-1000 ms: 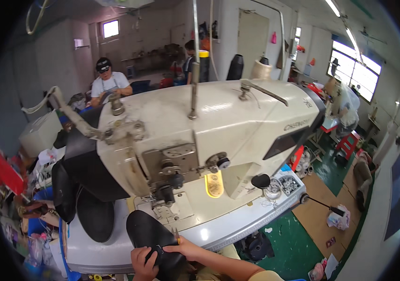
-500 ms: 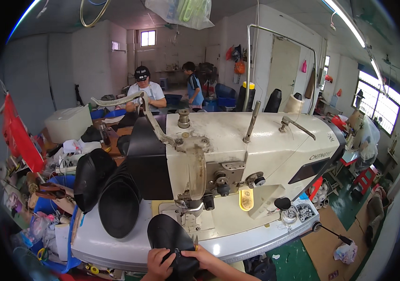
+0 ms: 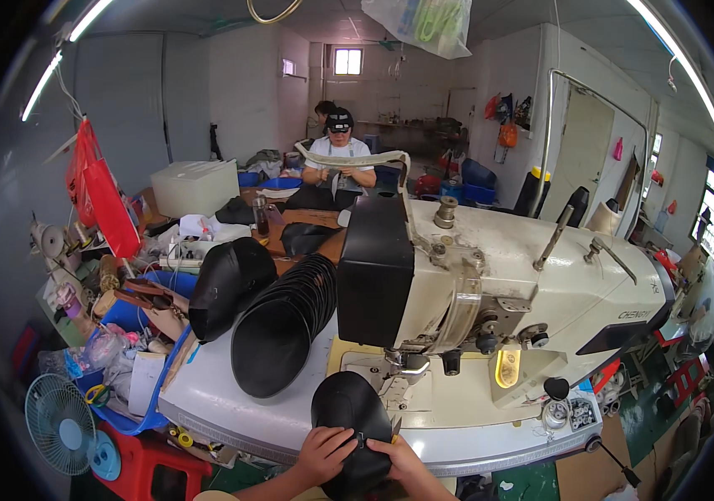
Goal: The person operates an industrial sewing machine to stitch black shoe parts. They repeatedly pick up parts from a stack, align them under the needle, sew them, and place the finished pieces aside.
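A black, oval-ended leather-like piece (image 3: 350,409) is between my hands at the near edge of the sewing machine table. My left hand (image 3: 326,455) grips its left side, fingers laid over the top. From the right, my right hand (image 3: 400,457) pinches it, with the thumb beside a small dark fitting (image 3: 361,437) on its surface. Small pointed thread snips (image 3: 396,427) with a yellowish part stick up from my right hand. Beyond the piece stands a cream sewing machine (image 3: 524,275). A row of similar black pieces (image 3: 271,355) leans on the table to the left.
A larger black moulded piece (image 3: 227,284) stands beside the row. A blue bin (image 3: 156,409) of scraps, a red stool (image 3: 152,459) and a fan (image 3: 60,424) are at left. A seated co-worker (image 3: 342,159) handles something across the table; another person is partly hidden behind.
My view has swung left, bringing the fan and stool into sight. Both hands still hold the black piece. The standing person has moved left, behind the seated co-worker.
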`<act>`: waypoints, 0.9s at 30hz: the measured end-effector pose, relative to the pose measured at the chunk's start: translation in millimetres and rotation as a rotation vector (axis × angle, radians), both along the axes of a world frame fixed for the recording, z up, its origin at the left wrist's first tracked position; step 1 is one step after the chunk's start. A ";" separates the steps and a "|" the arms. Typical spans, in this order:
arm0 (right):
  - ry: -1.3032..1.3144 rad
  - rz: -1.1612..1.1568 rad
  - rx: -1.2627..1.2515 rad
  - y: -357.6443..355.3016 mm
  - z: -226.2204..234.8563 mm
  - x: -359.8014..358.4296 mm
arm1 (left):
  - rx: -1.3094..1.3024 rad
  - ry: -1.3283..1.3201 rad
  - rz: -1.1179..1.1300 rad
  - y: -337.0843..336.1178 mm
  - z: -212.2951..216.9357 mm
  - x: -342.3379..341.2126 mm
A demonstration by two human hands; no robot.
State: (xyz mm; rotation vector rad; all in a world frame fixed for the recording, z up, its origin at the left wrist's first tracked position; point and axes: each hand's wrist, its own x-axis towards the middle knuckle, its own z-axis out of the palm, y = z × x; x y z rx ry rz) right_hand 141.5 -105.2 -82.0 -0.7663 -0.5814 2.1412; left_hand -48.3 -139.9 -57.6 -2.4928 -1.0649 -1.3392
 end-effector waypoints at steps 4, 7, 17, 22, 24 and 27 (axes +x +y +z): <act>0.019 -0.030 -0.001 -0.2 -1.2 0.1 | 0.005 0.031 0.035 2.0 2.3 1.9; 0.031 -0.033 -0.025 0.8 -0.1 -1.0 | 0.016 0.046 0.055 3.9 2.1 2.7; 0.026 -0.069 -0.026 1.1 5.3 -1.6 | -0.013 0.052 0.056 7.6 8.4 5.8; 0.012 -0.081 -0.008 1.6 11.5 -2.8 | -0.036 0.070 0.054 10.6 9.3 6.3; 0.024 -0.090 -0.015 2.1 8.1 -2.6 | -0.046 0.073 0.056 11.3 9.3 6.7; 0.027 -0.085 -0.031 3.3 1.3 -2.4 | -0.037 0.053 0.051 11.6 5.9 6.8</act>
